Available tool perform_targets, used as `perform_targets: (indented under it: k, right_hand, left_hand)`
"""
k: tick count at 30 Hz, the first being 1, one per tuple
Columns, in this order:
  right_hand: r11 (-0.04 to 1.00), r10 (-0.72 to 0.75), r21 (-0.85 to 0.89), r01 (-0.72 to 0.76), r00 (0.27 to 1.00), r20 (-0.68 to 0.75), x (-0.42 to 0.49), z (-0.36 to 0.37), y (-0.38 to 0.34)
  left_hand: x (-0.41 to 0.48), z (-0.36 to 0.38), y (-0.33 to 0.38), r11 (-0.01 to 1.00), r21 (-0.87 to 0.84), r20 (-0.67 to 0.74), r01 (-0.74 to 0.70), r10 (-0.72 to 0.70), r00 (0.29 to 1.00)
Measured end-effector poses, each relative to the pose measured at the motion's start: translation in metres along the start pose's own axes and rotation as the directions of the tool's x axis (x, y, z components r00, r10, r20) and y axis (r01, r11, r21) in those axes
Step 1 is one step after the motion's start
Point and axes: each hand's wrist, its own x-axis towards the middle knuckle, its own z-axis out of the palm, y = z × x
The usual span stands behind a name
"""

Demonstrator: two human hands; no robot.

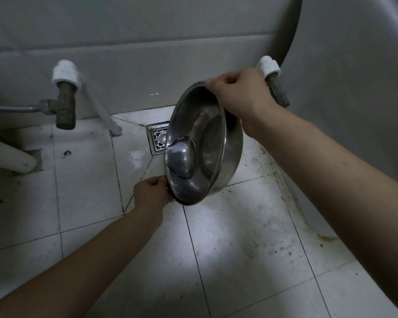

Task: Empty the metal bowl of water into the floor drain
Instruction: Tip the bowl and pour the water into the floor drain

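The round metal bowl (207,143) is tipped steeply on its side, its open face turned left toward the square metal floor drain (158,139). A small pool of water (182,157) clings at the bowl's lower left rim, right beside the drain. My right hand (239,92) grips the upper rim of the bowl. My left hand (152,193) pinches the lower rim. The bowl hides the right part of the drain.
A brass valve with a white fitting (64,97) and a metal hose juts from the wall at left. A second valve (274,83) sits behind my right hand. A white pipe (9,157) lies low at left. A white curved fixture (317,216) borders the tiled floor at right.
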Motion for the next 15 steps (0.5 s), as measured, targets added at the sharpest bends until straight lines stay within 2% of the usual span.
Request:
perform_targets:
  k: [15]
  right_hand:
    - [1.000,-0.011,-0.020,0.011,1.000,-0.001,0.0015,-0.0013,-0.0027]
  left_hand:
    - [0.0027,0.0021,0.0003,0.999,-0.025,-0.011,0.048,-0.048,0.999]
